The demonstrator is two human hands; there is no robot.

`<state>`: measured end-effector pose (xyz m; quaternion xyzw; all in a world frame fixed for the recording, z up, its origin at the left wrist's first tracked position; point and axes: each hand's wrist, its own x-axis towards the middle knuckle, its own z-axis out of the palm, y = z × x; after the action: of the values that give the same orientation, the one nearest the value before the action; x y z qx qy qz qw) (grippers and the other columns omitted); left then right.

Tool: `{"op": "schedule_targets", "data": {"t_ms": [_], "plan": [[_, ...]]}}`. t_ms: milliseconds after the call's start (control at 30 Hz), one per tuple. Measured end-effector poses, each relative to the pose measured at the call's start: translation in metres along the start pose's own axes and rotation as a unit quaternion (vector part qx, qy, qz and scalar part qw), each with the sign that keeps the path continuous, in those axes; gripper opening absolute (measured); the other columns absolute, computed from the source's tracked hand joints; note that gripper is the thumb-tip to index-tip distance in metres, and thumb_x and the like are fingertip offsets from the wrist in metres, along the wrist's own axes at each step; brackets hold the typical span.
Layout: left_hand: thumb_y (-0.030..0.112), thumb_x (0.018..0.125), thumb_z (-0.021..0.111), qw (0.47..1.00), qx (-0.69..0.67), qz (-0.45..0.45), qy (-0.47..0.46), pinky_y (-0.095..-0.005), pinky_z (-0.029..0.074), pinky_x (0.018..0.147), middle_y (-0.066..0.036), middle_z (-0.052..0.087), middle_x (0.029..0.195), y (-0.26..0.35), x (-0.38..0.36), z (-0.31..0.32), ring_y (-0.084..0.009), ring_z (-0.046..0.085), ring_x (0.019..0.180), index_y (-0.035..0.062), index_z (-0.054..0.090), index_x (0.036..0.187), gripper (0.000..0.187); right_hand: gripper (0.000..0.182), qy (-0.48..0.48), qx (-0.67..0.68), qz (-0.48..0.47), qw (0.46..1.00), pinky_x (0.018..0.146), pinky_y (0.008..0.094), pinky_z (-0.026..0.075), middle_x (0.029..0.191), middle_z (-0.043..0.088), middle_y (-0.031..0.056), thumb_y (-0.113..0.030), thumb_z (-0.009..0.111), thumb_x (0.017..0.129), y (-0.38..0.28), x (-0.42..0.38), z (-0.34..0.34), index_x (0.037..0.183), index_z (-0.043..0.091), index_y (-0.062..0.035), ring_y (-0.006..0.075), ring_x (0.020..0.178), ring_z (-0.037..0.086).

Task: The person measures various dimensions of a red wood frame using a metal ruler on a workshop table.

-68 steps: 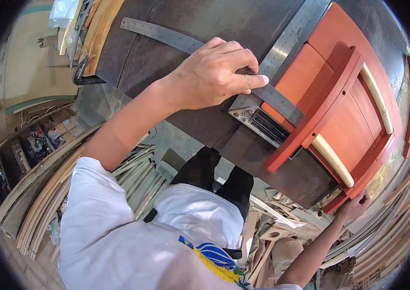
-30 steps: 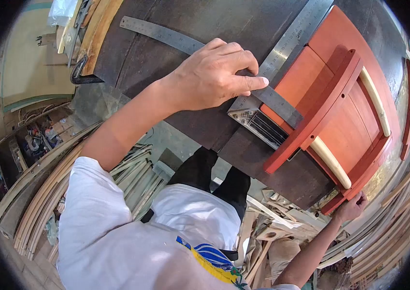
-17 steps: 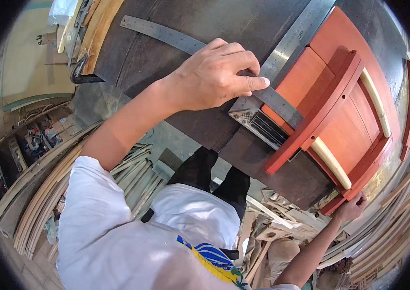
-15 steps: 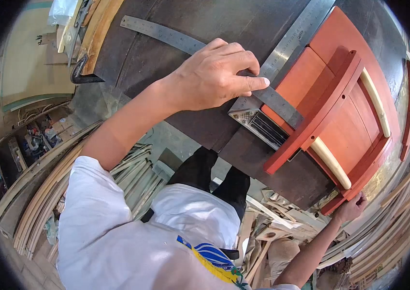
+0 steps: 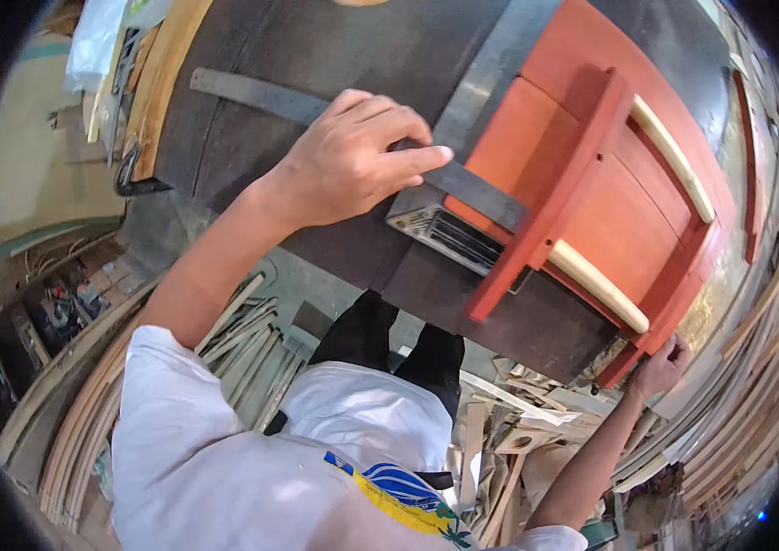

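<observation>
A steel ruler [image 5: 490, 196] is pinched in my left hand [image 5: 362, 161], its fingers closed. One end of it lies over the red wooden frame [image 5: 591, 129], next to a curved red rail, and the other sticks out to the left. Two pale wooden rods [image 5: 599, 285] join the frame's curved rails. Under the frame's near side is a slotted metal piece [image 5: 453, 241]. My right hand [image 5: 660, 367] is at the frame's lower right corner with its fingers bent around the edge, partly hidden.
A wide metal straightedge [image 5: 490, 73] lies on the dark tabletop [image 5: 316, 248]. A black clamp [image 5: 137, 179] and wood strips are at the upper left. Bundles of curved strips [image 5: 738, 404] stand at the right, another red piece [image 5: 749, 165] beside them. Offcuts cover the floor below.
The whole view has shifted, so the table, frame, ruler and my left hand appear further left. Both hands keep their hold, with little visible change relative to the frame.
</observation>
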<state>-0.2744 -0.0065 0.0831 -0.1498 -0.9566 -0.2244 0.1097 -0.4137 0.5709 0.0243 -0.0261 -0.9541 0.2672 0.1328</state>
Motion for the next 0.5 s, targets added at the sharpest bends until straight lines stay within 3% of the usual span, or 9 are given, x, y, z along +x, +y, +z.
{"op": "schedule_targets", "data": {"t_ms": [167, 333, 433, 500], "plan": [[0.012, 0.076, 0.076, 0.999, 0.004, -0.018, -0.026, -0.0411, 0.046, 0.088, -0.005, 0.064, 0.103, 0.009, 0.01, -0.009, -0.0258, 0.061, 0.097, 0.0089, 0.07, 0.116, 0.04, 0.012, 0.002, -0.004, 0.014, 1.0, 0.076, 0.0285, 0.048, 0.086, 0.063, 0.0042, -0.01, 0.063, 0.095, -0.028, -0.005, 0.0, 0.095, 0.066, 0.0016, 0.0142, 0.081, 0.057], [0.007, 0.071, 0.079, 0.999, 0.008, 0.002, -0.045, -0.0398, 0.047, 0.084, -0.006, 0.063, 0.099, 0.014, 0.018, -0.017, -0.0261, 0.061, 0.094, 0.0058, 0.067, 0.114, 0.045, 0.013, 0.014, 0.014, 0.019, 1.0, 0.07, 0.0292, 0.047, 0.083, 0.062, 0.0036, -0.012, 0.066, 0.092, -0.041, -0.009, 0.0, 0.096, 0.068, 0.0002, 0.0135, 0.074, 0.054], [-0.005, 0.078, 0.07, 0.997, 0.01, -0.054, -0.06, -0.0399, 0.05, 0.072, -0.013, 0.058, 0.091, 0.021, 0.023, -0.029, -0.0322, 0.06, 0.084, -0.0011, 0.066, 0.11, 0.032, 0.014, 0.025, 0.005, 0.018, 1.0, 0.065, 0.029, 0.047, 0.081, 0.06, 0.0019, -0.013, 0.066, 0.092, -0.042, -0.009, -0.001, 0.097, 0.069, -0.0001, 0.0117, 0.07, 0.053], [-0.005, 0.082, 0.064, 0.996, 0.027, -0.06, -0.057, -0.0411, 0.05, 0.068, -0.014, 0.056, 0.085, 0.018, 0.025, -0.044, -0.0325, 0.06, 0.077, -0.0016, 0.065, 0.1, 0.019, 0.013, 0.035, 0.044, 0.039, 0.998, 0.065, 0.0282, 0.046, 0.081, 0.06, 0.001, -0.013, 0.065, 0.093, -0.04, -0.009, -0.002, 0.098, 0.069, -0.0005, 0.0108, 0.07, 0.053]]}}
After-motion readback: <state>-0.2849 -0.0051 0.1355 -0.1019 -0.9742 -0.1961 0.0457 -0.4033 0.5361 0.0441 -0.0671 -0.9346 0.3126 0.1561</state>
